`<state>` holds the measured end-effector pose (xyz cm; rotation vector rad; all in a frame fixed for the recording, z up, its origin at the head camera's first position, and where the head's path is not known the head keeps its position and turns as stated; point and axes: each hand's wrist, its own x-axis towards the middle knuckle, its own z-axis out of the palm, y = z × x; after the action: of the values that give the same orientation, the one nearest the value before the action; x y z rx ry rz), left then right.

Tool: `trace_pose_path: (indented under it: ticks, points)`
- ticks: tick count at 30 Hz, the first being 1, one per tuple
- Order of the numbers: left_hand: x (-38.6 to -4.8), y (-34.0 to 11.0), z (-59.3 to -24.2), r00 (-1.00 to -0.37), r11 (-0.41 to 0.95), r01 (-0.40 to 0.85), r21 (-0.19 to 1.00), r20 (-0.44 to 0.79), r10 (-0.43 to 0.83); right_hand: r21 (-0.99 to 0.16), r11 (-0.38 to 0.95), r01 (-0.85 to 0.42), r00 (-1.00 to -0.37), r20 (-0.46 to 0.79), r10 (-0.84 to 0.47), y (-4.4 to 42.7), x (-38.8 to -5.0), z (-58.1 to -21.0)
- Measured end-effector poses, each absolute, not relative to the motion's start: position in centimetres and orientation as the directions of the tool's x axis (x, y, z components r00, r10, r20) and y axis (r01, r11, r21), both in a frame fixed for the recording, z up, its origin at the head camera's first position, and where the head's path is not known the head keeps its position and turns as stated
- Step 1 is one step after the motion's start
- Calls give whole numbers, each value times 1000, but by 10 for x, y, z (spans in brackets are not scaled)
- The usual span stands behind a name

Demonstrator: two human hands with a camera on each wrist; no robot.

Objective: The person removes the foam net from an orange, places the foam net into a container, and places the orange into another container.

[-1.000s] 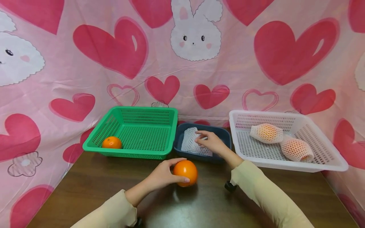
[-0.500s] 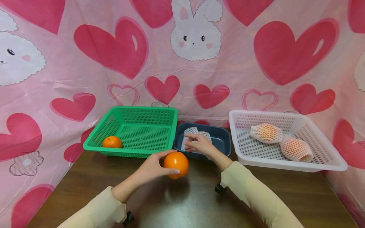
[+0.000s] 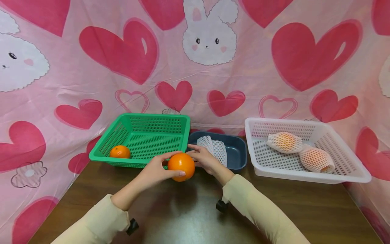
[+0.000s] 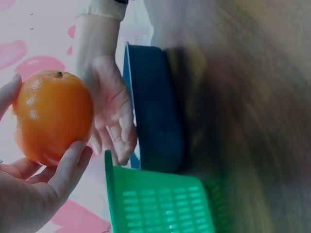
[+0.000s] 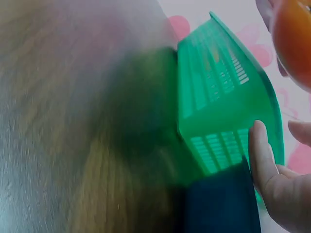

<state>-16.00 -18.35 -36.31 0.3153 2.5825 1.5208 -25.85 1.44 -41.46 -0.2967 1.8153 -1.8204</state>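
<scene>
An orange (image 3: pixel 181 166) is gripped by the left hand (image 3: pixel 155 173), thumb in front and fingers behind, raised over the table before the green basket (image 3: pixel 137 162). The left wrist view shows the orange (image 4: pixel 54 116) with the left hand's (image 4: pixel 43 194) fingers round its lower side. Just right of the fruit is the right hand (image 3: pixel 207 160), fingers loosely extended and holding nothing; in the left wrist view a gap shows between the right hand (image 4: pixel 109 102) and the blue tray (image 4: pixel 154 107). Another orange (image 3: pixel 120 151) lies in the green basket's left corner.
White foam nets (image 3: pixel 218 151) lie in the dark blue tray (image 3: pixel 240 162) between the baskets. At the right, a white basket (image 3: pixel 274 173) holds two fruits in foam nets (image 3: pixel 284 142). A pink cloth with hearts hangs behind the wooden table (image 3: pixel 182 217).
The left hand has carried the orange leftward and up towards the green basket. The right hand has moved left from above the blue tray to beside the orange, uncovering the foam nets.
</scene>
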Motion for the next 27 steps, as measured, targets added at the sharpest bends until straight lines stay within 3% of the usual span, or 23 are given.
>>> trace_pose_path:
  ticks: [14,27]
  points:
    - [-169,-191,-349,-972,499,177,848,69,226,-937,-129,325,-852,-231,-471,-1,-251,-418]
    - [-177,-208,-340,-987,528,119,841,44,153,-918,-177,354,-845,-233,-481,-4,-250,-417]
